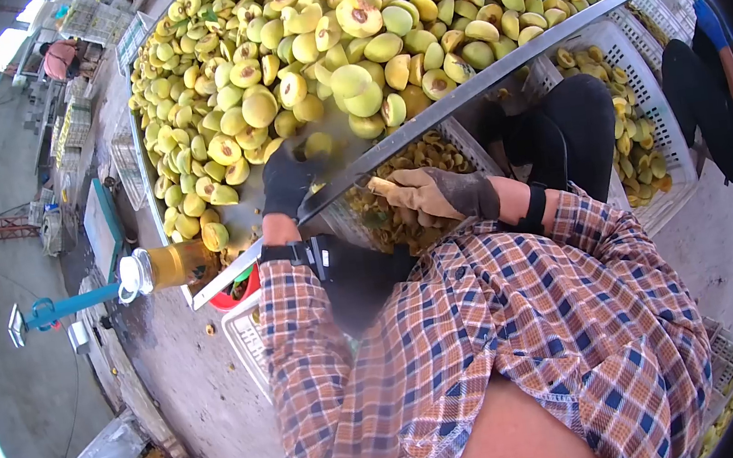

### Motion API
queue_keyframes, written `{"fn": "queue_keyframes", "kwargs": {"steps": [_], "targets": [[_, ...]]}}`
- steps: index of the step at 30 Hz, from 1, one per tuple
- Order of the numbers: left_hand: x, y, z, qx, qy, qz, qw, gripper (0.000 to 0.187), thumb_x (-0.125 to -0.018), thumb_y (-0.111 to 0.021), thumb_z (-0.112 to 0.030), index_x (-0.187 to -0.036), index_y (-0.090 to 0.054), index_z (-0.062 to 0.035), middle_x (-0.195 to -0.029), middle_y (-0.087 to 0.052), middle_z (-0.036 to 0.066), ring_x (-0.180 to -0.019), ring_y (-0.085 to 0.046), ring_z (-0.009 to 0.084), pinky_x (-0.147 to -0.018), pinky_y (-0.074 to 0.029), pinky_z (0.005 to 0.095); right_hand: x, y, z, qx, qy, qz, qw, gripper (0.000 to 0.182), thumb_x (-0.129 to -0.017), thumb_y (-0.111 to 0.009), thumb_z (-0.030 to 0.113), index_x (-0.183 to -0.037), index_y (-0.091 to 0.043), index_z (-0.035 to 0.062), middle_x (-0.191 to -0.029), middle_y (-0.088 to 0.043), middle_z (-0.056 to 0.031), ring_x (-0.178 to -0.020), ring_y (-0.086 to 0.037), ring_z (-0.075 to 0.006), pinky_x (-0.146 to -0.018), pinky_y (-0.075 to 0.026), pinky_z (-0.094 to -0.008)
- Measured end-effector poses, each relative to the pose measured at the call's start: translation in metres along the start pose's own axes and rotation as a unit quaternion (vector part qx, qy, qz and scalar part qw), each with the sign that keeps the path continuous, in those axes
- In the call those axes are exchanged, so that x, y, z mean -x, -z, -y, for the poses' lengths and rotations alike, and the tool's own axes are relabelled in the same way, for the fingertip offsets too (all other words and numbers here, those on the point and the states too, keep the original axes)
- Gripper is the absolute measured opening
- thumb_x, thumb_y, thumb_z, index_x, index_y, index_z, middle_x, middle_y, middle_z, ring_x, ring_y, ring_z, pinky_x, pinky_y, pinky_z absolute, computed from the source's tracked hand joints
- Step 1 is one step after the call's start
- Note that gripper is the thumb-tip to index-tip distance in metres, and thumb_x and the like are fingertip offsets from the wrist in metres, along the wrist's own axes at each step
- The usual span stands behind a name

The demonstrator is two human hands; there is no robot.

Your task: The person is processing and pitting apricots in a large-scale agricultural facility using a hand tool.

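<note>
Halved yellow-green fruits lie heaped on a metal-rimmed table. My left hand, in a dark glove, is at the table's near edge beside the heap. Its fingers are smeared by motion, and a blurred fruit shows next to them. My right hand, in a tan and brown glove, is closed on a short wooden handle just outside the metal rim. The rest of that tool is too small to make out. Below this hand, a crate holds cut fruit pieces.
A jar of amber liquid stands at the table's left corner, above a red basin. More fruit fills a white crate on the right. A co-worker's dark-clad leg is at far right. Another person is at upper left.
</note>
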State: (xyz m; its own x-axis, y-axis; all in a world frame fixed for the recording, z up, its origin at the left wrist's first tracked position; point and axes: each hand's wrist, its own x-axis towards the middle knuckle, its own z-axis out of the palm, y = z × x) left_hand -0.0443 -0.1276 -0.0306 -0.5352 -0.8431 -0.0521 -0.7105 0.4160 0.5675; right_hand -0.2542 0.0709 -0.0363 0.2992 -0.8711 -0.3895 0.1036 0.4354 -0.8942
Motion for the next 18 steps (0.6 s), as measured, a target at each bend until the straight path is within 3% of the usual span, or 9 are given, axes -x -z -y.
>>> {"fn": "queue_keyframes", "kwargs": {"steps": [1,2,4,6,7,8,12,15,18], "targets": [[0.002,-0.001,0.002,0.208,0.037,-0.013,0.977,0.046,-0.085,-0.069,-0.025,-0.121,-0.060,0.0021,-0.106,-0.069,0.012,-0.089,-0.068,0.0208,-0.078,-0.052,0.0307,0.003,0.000,0.009,-0.030,0.013,-0.009,0.999,0.040,-0.098,-0.054,0.042,-0.107,-0.059,0.0034,-0.071,-0.056,-0.0043,-0.051,-0.049,-0.0097,-0.046,-0.040,-0.0253],[0.010,0.013,-0.009,0.298,0.053,-0.017,0.953,0.044,-0.091,-0.062,-0.027,-0.123,-0.058,0.0027,-0.107,-0.067,0.013,-0.090,-0.067,0.0230,-0.078,-0.053,0.0323,0.006,-0.001,0.023,-0.019,0.026,-0.028,0.999,0.039,-0.100,-0.050,0.040,-0.108,-0.058,0.0033,-0.071,-0.055,-0.0029,-0.050,-0.046,-0.0077,-0.045,-0.038,-0.0235],[0.021,0.002,0.018,0.411,-0.063,-0.068,0.907,0.047,-0.094,-0.056,-0.031,-0.126,-0.055,0.0032,-0.109,-0.067,0.015,-0.091,-0.066,0.0227,-0.078,-0.054,0.0332,0.014,-0.008,0.054,0.005,0.045,-0.060,0.997,0.036,-0.103,-0.043,0.036,-0.109,-0.056,0.0029,-0.069,-0.053,-0.0002,-0.048,-0.041,-0.0037,-0.043,-0.035,-0.0201],[0.045,0.011,-0.025,0.623,0.038,0.014,0.781,0.053,-0.094,-0.051,-0.042,-0.124,-0.054,0.0019,-0.113,-0.064,0.014,-0.096,-0.065,0.0253,-0.082,-0.054,0.0354,0.011,-0.014,0.064,0.000,0.112,-0.059,0.992,0.039,-0.102,-0.044,0.039,-0.104,-0.056,0.0017,-0.064,-0.051,-0.0006,-0.050,-0.044,-0.0057,-0.046,-0.036,-0.0215],[0.053,-0.003,-0.022,0.479,-0.044,-0.048,0.875,0.050,-0.095,-0.050,-0.039,-0.123,-0.055,0.0015,-0.115,-0.064,0.014,-0.097,-0.065,0.0247,-0.083,-0.054,0.0353,0.004,-0.015,0.061,-0.002,0.147,-0.058,0.987,0.040,-0.101,-0.046,0.040,-0.101,-0.057,0.0020,-0.063,-0.051,-0.0009,-0.052,-0.045,-0.0071,-0.048,-0.037,-0.0225],[0.059,-0.012,-0.025,0.316,-0.124,-0.106,0.935,0.047,-0.095,-0.049,-0.037,-0.123,-0.055,0.0010,-0.116,-0.063,0.014,-0.098,-0.064,0.0242,-0.084,-0.054,0.0353,-0.001,-0.017,0.057,-0.003,0.181,-0.059,0.982,0.040,-0.100,-0.048,0.041,-0.099,-0.057,0.0022,-0.062,-0.050,-0.0013,-0.054,-0.047,-0.0084,-0.050,-0.039,-0.0235],[0.072,-0.012,-0.038,0.293,-0.135,-0.051,0.945,0.037,-0.097,-0.048,-0.024,-0.123,-0.055,0.0011,-0.119,-0.061,0.014,-0.102,-0.063,0.0219,-0.087,-0.052,0.0341,-0.012,-0.018,0.041,0.081,0.294,-0.091,0.948,0.032,-0.101,-0.048,0.034,-0.095,-0.055,0.0030,-0.066,-0.050,-0.0001,-0.059,-0.049,-0.0098,-0.055,-0.041,-0.0272],[0.082,-0.021,-0.025,0.125,-0.175,-0.120,0.969,0.039,-0.099,-0.045,-0.027,-0.125,-0.054,0.0014,-0.118,-0.061,0.013,-0.104,-0.062,0.0216,-0.090,-0.051,0.0339,-0.006,-0.017,0.042,0.039,0.194,-0.045,0.979,0.031,-0.102,-0.047,0.032,-0.098,-0.056,0.0022,-0.067,-0.054,-0.0051,-0.062,-0.052,-0.0146,-0.059,-0.044,-0.0312],[0.088,-0.025,-0.028,0.083,-0.217,-0.162,0.959,0.044,-0.101,-0.043,-0.032,-0.126,-0.054,0.0016,-0.115,-0.062,0.013,-0.102,-0.061,0.0218,-0.090,-0.050,0.0340,-0.003,-0.016,0.035,0.144,0.287,-0.086,0.943,0.032,-0.102,-0.047,0.032,-0.101,-0.057,0.0014,-0.070,-0.058,-0.0117,-0.064,-0.055,-0.0200,-0.062,-0.046,-0.0339]]}}
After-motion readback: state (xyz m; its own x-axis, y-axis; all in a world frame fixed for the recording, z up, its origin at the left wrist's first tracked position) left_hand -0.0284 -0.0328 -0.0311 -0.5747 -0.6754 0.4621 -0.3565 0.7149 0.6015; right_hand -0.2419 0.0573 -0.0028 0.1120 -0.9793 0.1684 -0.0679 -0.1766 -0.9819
